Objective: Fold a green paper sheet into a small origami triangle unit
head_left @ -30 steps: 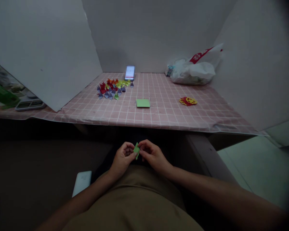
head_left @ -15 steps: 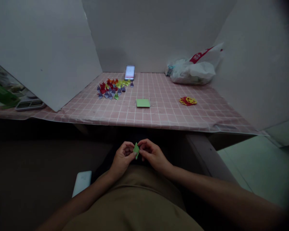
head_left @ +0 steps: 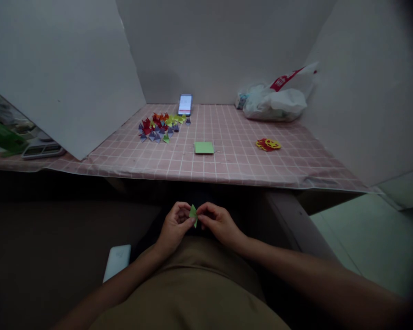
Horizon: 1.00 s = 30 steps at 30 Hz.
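Observation:
A small piece of folded green paper (head_left: 193, 213) is held up between my two hands, over my lap and below the table edge. My left hand (head_left: 175, 224) pinches it from the left with thumb and fingers. From the right, the fingertips of my right hand (head_left: 220, 221) grip its other side. On the table lies a stack of green paper sheets (head_left: 204, 147). Farther back to the left sits a cluster of small folded paper figures (head_left: 158, 127) in red, orange, yellow, purple and green.
A lit phone (head_left: 185, 104) leans near the back panel. Yellow and red cut-out shapes (head_left: 268, 145) lie on the right of the pink checked tablecloth (head_left: 234, 160), before a white plastic bag (head_left: 275, 104). A white device (head_left: 117, 262) rests beside my left forearm. White panels flank the table.
The green paper has tilted slightly, and its outline is more notched and spread at the right. Both hands stay in nearly the same place.

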{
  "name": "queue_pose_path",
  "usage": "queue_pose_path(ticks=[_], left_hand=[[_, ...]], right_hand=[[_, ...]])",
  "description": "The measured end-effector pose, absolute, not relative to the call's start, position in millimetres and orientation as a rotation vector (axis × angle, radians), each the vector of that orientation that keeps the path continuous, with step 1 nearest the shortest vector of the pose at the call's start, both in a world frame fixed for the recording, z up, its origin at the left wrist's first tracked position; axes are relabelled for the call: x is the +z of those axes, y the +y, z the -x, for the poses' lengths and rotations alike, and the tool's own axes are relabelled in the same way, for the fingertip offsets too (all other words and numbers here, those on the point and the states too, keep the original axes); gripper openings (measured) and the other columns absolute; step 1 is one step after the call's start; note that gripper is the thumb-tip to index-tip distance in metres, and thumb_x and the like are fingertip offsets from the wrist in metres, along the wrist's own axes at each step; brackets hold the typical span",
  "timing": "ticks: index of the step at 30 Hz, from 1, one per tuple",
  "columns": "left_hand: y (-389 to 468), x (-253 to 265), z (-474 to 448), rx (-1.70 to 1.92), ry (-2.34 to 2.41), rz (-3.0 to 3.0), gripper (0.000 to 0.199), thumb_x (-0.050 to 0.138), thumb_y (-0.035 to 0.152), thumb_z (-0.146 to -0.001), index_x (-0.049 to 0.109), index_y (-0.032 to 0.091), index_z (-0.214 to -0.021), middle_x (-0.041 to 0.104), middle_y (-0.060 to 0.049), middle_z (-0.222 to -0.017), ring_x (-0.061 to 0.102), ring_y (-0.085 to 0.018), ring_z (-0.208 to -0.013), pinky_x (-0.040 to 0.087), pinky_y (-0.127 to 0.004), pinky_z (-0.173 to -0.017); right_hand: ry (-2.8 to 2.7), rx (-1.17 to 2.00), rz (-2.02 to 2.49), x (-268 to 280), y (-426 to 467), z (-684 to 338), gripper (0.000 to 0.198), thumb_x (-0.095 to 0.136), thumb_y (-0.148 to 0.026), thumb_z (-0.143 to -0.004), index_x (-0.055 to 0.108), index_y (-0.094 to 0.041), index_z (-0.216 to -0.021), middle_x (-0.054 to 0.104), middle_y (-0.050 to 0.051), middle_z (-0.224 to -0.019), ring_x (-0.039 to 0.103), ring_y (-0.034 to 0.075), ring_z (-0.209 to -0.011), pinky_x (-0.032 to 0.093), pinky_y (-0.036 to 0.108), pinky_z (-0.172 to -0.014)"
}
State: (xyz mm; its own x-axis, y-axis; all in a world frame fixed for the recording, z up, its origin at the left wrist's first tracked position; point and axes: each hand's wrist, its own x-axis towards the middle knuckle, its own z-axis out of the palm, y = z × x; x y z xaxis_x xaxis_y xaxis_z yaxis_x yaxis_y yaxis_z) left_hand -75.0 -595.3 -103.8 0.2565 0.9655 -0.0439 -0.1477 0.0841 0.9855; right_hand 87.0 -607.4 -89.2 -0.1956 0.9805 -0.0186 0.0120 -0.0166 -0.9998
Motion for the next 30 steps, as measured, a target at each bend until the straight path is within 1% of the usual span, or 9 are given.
queue_pose_path(ticks=[6,10,12,17,22,25,30], left_hand=[[-596.0,-100.7,75.5,1.004,0.955,-1.209,0.025,0.073,0.028,-0.072,0.056,0.018,-0.086,0.060,0.002,-0.077,0.057,-0.012,-0.070,0.045,-0.024,-0.065],[-595.7,-98.8,77.9,0.938,0.950,-1.180,0.020,0.060,0.037,-0.085,0.060,0.018,-0.090,0.062,0.000,-0.077,0.058,-0.013,-0.069,0.046,-0.025,-0.068],[-595.2,-99.9,78.8,0.916,0.946,-1.159,0.022,0.057,0.039,-0.088,0.061,0.018,-0.090,0.063,-0.001,-0.077,0.059,-0.014,-0.069,0.046,-0.026,-0.069],[-594.3,-101.3,79.8,0.904,0.920,-1.202,0.019,0.058,0.035,-0.087,0.062,0.016,-0.089,0.063,-0.001,-0.074,0.058,-0.014,-0.070,0.045,-0.026,-0.071],[-594.8,-97.0,79.5,0.889,0.959,-1.214,0.019,0.058,0.033,-0.086,0.063,0.016,-0.090,0.065,-0.001,-0.072,0.059,-0.015,-0.068,0.045,-0.027,-0.069],[-595.0,-96.8,79.5,0.890,0.970,-1.184,0.018,0.059,0.032,-0.085,0.064,0.016,-0.090,0.066,-0.001,-0.074,0.060,-0.015,-0.068,0.045,-0.026,-0.070],[-595.5,-98.5,79.5,0.892,0.944,-1.177,0.022,0.056,0.035,-0.087,0.066,0.016,-0.091,0.067,-0.002,-0.077,0.060,-0.015,-0.070,0.046,-0.027,-0.071]], right_hand=[[-1.392,1.299,1.196,-85.8,-608.5,-87.1,0.005,0.062,-0.022,-0.078,0.060,-0.018,-0.079,0.056,-0.003,-0.066,0.052,0.011,-0.059,0.042,0.024,-0.055],[-1.347,1.320,1.195,-85.7,-608.0,-87.6,0.006,0.060,-0.022,-0.079,0.056,-0.018,-0.076,0.055,-0.004,-0.064,0.051,0.011,-0.055,0.041,0.024,-0.053],[-1.331,1.339,1.177,-86.4,-607.5,-87.5,0.007,0.060,-0.023,-0.079,0.056,-0.018,-0.076,0.056,-0.004,-0.064,0.052,0.011,-0.055,0.041,0.024,-0.054],[-1.293,1.391,1.151,-88.5,-606.8,-87.1,0.010,0.062,-0.025,-0.079,0.056,-0.018,-0.076,0.058,-0.003,-0.066,0.053,0.010,-0.055,0.041,0.024,-0.054],[-1.282,1.425,1.131,-89.6,-607.0,-87.8,0.012,0.062,-0.027,-0.079,0.056,-0.018,-0.076,0.058,-0.003,-0.065,0.053,0.010,-0.054,0.041,0.024,-0.054],[-1.292,1.420,1.119,-89.2,-607.1,-87.9,0.012,0.062,-0.027,-0.080,0.056,-0.018,-0.076,0.057,-0.003,-0.065,0.053,0.010,-0.055,0.041,0.024,-0.055],[-1.321,1.394,1.118,-88.1,-607.3,-87.1,0.010,0.061,-0.026,-0.080,0.055,-0.019,-0.076,0.057,-0.003,-0.068,0.054,0.011,-0.058,0.044,0.025,-0.058]])
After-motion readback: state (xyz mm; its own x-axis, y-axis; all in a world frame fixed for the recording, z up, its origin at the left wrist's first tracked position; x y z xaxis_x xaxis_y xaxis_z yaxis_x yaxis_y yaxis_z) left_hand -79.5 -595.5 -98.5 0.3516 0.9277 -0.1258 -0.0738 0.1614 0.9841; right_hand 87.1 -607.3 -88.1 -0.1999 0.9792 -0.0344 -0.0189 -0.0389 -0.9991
